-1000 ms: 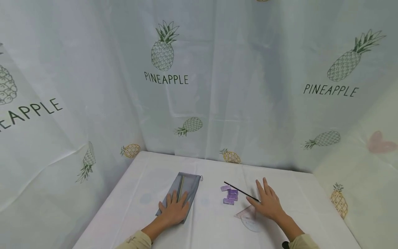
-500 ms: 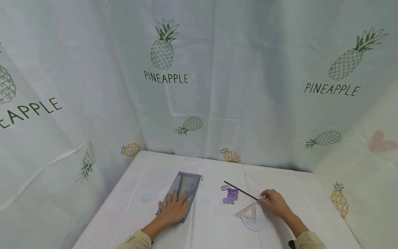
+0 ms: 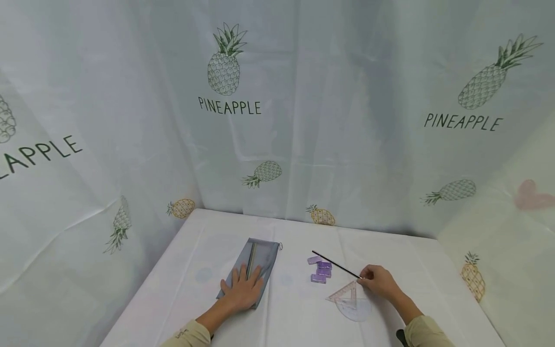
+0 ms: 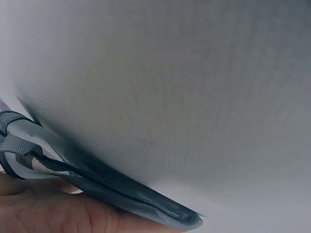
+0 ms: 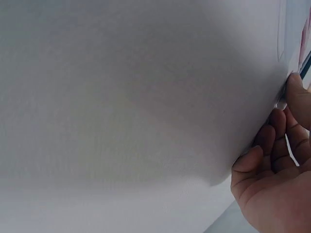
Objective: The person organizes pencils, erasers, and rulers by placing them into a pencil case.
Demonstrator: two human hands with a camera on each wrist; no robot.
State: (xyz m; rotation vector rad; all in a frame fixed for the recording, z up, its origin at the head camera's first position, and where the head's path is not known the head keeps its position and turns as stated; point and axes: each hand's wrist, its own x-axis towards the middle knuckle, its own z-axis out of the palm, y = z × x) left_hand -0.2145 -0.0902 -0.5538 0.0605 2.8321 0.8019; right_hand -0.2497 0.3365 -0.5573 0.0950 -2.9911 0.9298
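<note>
My left hand lies flat on a grey mesh pencil pouch with a yellowish pencil inside; the left wrist view shows the pouch edge-on above my palm. My right hand pinches the near end of a thin black pencil that slants up to the left on the white table. Three purple erasers lie just left of the pencil. A clear set square and a clear protractor lie below my right hand. In the right wrist view my curled fingers show at the right edge.
Pale curtains printed with pineapples enclose the table on the left, back and right. The table's back edge meets the curtain just behind the pouch and pencil.
My right hand, spread flat over the pencil's end a second ago, has curled and now pinches that end. The left hand has stayed on the pouch.
</note>
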